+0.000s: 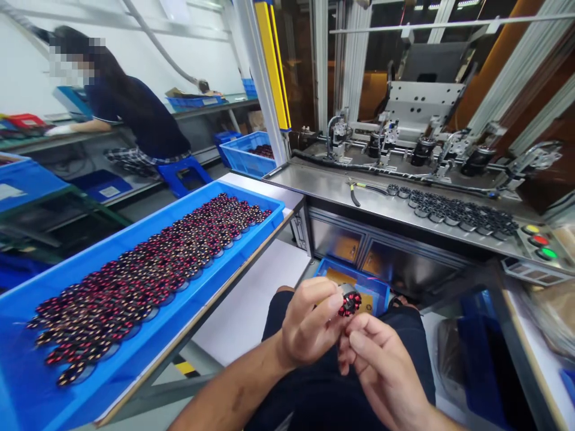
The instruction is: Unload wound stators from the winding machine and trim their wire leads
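Above my lap, my left hand (312, 320) is closed round a wound motor stator (349, 301), a small dark ring with red windings. Just below the stator, the fingers of my right hand (377, 353) are pinched together; whatever they grip is too small to make out. On my left stands a long blue tray (148, 353) with many wound stators (157, 263) laid in rows. Unwound dark stator cores (462, 212) sit grouped on the metal ledge (309, 179) of the machine ahead.
Pliers (354, 194) lie on the ledge, left of the cores. The winding machine (417, 131) stands behind, with push buttons (541, 240) at right. A blue bin (381, 293) is under the ledge. A co-worker (139, 114) sits at a bench at far left.
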Motion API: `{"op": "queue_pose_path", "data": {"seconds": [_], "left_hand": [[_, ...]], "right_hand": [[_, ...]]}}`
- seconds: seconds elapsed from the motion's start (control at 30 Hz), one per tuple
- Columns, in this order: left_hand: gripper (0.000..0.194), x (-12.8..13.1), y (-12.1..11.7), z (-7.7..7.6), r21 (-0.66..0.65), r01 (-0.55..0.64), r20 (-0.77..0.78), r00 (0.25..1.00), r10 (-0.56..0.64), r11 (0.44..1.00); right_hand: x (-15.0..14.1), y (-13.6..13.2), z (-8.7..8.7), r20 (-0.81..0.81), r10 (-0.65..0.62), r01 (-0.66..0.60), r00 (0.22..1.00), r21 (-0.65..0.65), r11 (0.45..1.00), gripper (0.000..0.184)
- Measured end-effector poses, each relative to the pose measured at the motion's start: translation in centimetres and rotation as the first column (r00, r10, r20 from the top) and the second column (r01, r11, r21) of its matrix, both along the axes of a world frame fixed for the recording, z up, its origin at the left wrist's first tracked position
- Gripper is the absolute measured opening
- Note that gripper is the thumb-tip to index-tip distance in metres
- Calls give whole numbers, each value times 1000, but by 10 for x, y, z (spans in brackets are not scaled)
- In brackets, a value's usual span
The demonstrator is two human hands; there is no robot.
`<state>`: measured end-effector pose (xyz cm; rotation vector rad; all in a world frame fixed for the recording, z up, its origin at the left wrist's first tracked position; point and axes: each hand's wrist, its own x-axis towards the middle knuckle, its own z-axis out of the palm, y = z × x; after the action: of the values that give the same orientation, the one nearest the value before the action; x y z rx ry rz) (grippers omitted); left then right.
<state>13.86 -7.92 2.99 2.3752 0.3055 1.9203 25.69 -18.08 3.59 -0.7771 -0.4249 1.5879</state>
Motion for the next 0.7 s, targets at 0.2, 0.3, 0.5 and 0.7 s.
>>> {"op": "queue_pose_path", "data": {"seconds": [0.2, 0.3, 0.5, 0.7], "left_hand": [[76, 3, 2, -2, -33, -55, 29, 998, 56, 998], [62, 1, 5, -5, 13, -52, 39, 998, 51, 999], [43, -5, 10, -9, 126, -15, -50, 999, 21, 992], [82, 7, 3, -16, -273, 105, 116, 990, -76, 956]], "right_hand": [[-4, 7, 0, -131, 32, -37, 991, -39, 999, 29], [-5, 12, 0, -121, 24, -30, 992, -43, 999, 30], [-3, 17, -2, -80, 25, -34, 996, -110, 993, 26], [7, 14, -7, -137, -19, 21, 990, 17, 1000, 19]]}}
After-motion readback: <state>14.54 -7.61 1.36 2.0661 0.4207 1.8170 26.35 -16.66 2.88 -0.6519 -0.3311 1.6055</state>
